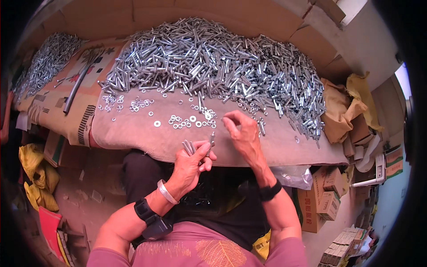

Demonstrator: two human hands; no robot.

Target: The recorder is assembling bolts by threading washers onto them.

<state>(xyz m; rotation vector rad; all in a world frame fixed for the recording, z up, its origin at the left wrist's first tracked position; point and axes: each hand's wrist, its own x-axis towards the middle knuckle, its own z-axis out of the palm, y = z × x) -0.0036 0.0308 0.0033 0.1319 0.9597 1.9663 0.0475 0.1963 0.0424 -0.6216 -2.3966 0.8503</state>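
My left hand [192, 163] is closed round several silver anchor bolts [189, 147]. One more bolt [211, 137] stands upright between its thumb and fingers, tip upward. To the right and a little higher, my right hand [244, 133] has thumb and fingertips drawn together; whatever they may pinch is too small to make out. Just left of those fingertips lie loose flat washers [192, 119] and smaller rings [178, 120] on the padded cloth surface [133, 129]. Behind both hands rises a large heap of metal bolts and sleeves [209, 58].
A second bolt heap [51, 60] lies far left, near a dark metal rod [78, 86]. Cardboard [253, 15] walls the back edge. Brown sacking [340, 104] is at the right; cartons [328, 204] stand on the floor below. Yellow bags [39, 171] lie at the left.
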